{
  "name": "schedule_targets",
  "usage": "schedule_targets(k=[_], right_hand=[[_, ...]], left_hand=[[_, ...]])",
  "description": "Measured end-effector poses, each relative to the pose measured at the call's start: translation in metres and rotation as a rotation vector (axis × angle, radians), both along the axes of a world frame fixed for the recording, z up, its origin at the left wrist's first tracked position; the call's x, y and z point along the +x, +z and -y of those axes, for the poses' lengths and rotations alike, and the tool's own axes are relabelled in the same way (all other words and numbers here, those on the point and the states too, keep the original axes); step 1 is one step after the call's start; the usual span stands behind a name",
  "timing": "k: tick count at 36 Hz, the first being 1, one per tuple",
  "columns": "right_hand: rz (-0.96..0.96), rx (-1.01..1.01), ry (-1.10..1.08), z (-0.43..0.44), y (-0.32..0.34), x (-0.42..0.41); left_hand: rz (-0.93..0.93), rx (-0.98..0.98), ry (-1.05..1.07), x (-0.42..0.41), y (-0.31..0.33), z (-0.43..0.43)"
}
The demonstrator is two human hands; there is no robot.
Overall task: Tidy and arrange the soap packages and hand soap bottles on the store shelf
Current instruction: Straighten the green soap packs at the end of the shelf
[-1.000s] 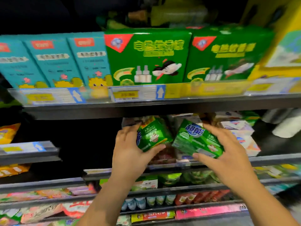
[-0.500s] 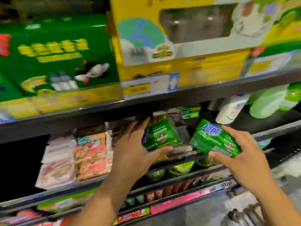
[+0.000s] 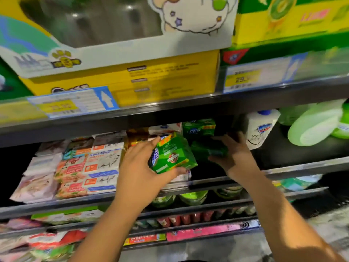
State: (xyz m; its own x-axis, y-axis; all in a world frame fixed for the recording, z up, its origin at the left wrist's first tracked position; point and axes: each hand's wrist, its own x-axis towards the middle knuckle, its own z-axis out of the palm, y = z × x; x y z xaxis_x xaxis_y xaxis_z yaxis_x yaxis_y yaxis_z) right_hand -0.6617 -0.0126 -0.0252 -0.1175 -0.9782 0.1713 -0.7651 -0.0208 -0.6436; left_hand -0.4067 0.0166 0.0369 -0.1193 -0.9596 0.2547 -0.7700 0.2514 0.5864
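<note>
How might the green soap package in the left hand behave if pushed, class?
The green soap package looks blocky and flat-faced, so it would probably slide, not roll. Its shiny wrap may be slippery. It holds its shape in the left hand, suggesting stiffness.

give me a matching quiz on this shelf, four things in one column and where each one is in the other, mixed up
Things
1. bright green pack
2. shaded green pack
3. white bottle
4. yellow box

Places
a. on the upper shelf
b. held in the right hand
c. standing just right of the right hand
d. held in the left hand

Pairs: 1-d, 2-b, 3-c, 4-a
</note>
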Motion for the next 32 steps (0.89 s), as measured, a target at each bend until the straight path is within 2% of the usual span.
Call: schedule_targets(k=[5, 12, 17, 23, 32], right_hand=[[0.052, 0.066, 0.096, 0.030, -0.003, -0.003], [-0.171, 0.037, 0.094, 0.045, -0.009, -0.001], [-0.044, 0.067, 0.177, 0.037, 0.001, -0.020], [0.009, -0.072, 0.128, -0.010, -0.004, -0.067], [-0.059, -0.105, 0.022, -0.034, -0.023, -0.103]], left_hand=[[-0.007, 0.019, 0.053, -0.006, 0.000, -0.007], [0.024, 0.024, 0.061, -0.020, 0.005, -0.006], [0.016, 0.019, 0.004, -0.041, 0.012, -0.004], [0.134, 0.020, -0.122, -0.065, 0.009, 0.003], [0.434, 0.022, -0.222, -0.113, -0.001, 0.008]])
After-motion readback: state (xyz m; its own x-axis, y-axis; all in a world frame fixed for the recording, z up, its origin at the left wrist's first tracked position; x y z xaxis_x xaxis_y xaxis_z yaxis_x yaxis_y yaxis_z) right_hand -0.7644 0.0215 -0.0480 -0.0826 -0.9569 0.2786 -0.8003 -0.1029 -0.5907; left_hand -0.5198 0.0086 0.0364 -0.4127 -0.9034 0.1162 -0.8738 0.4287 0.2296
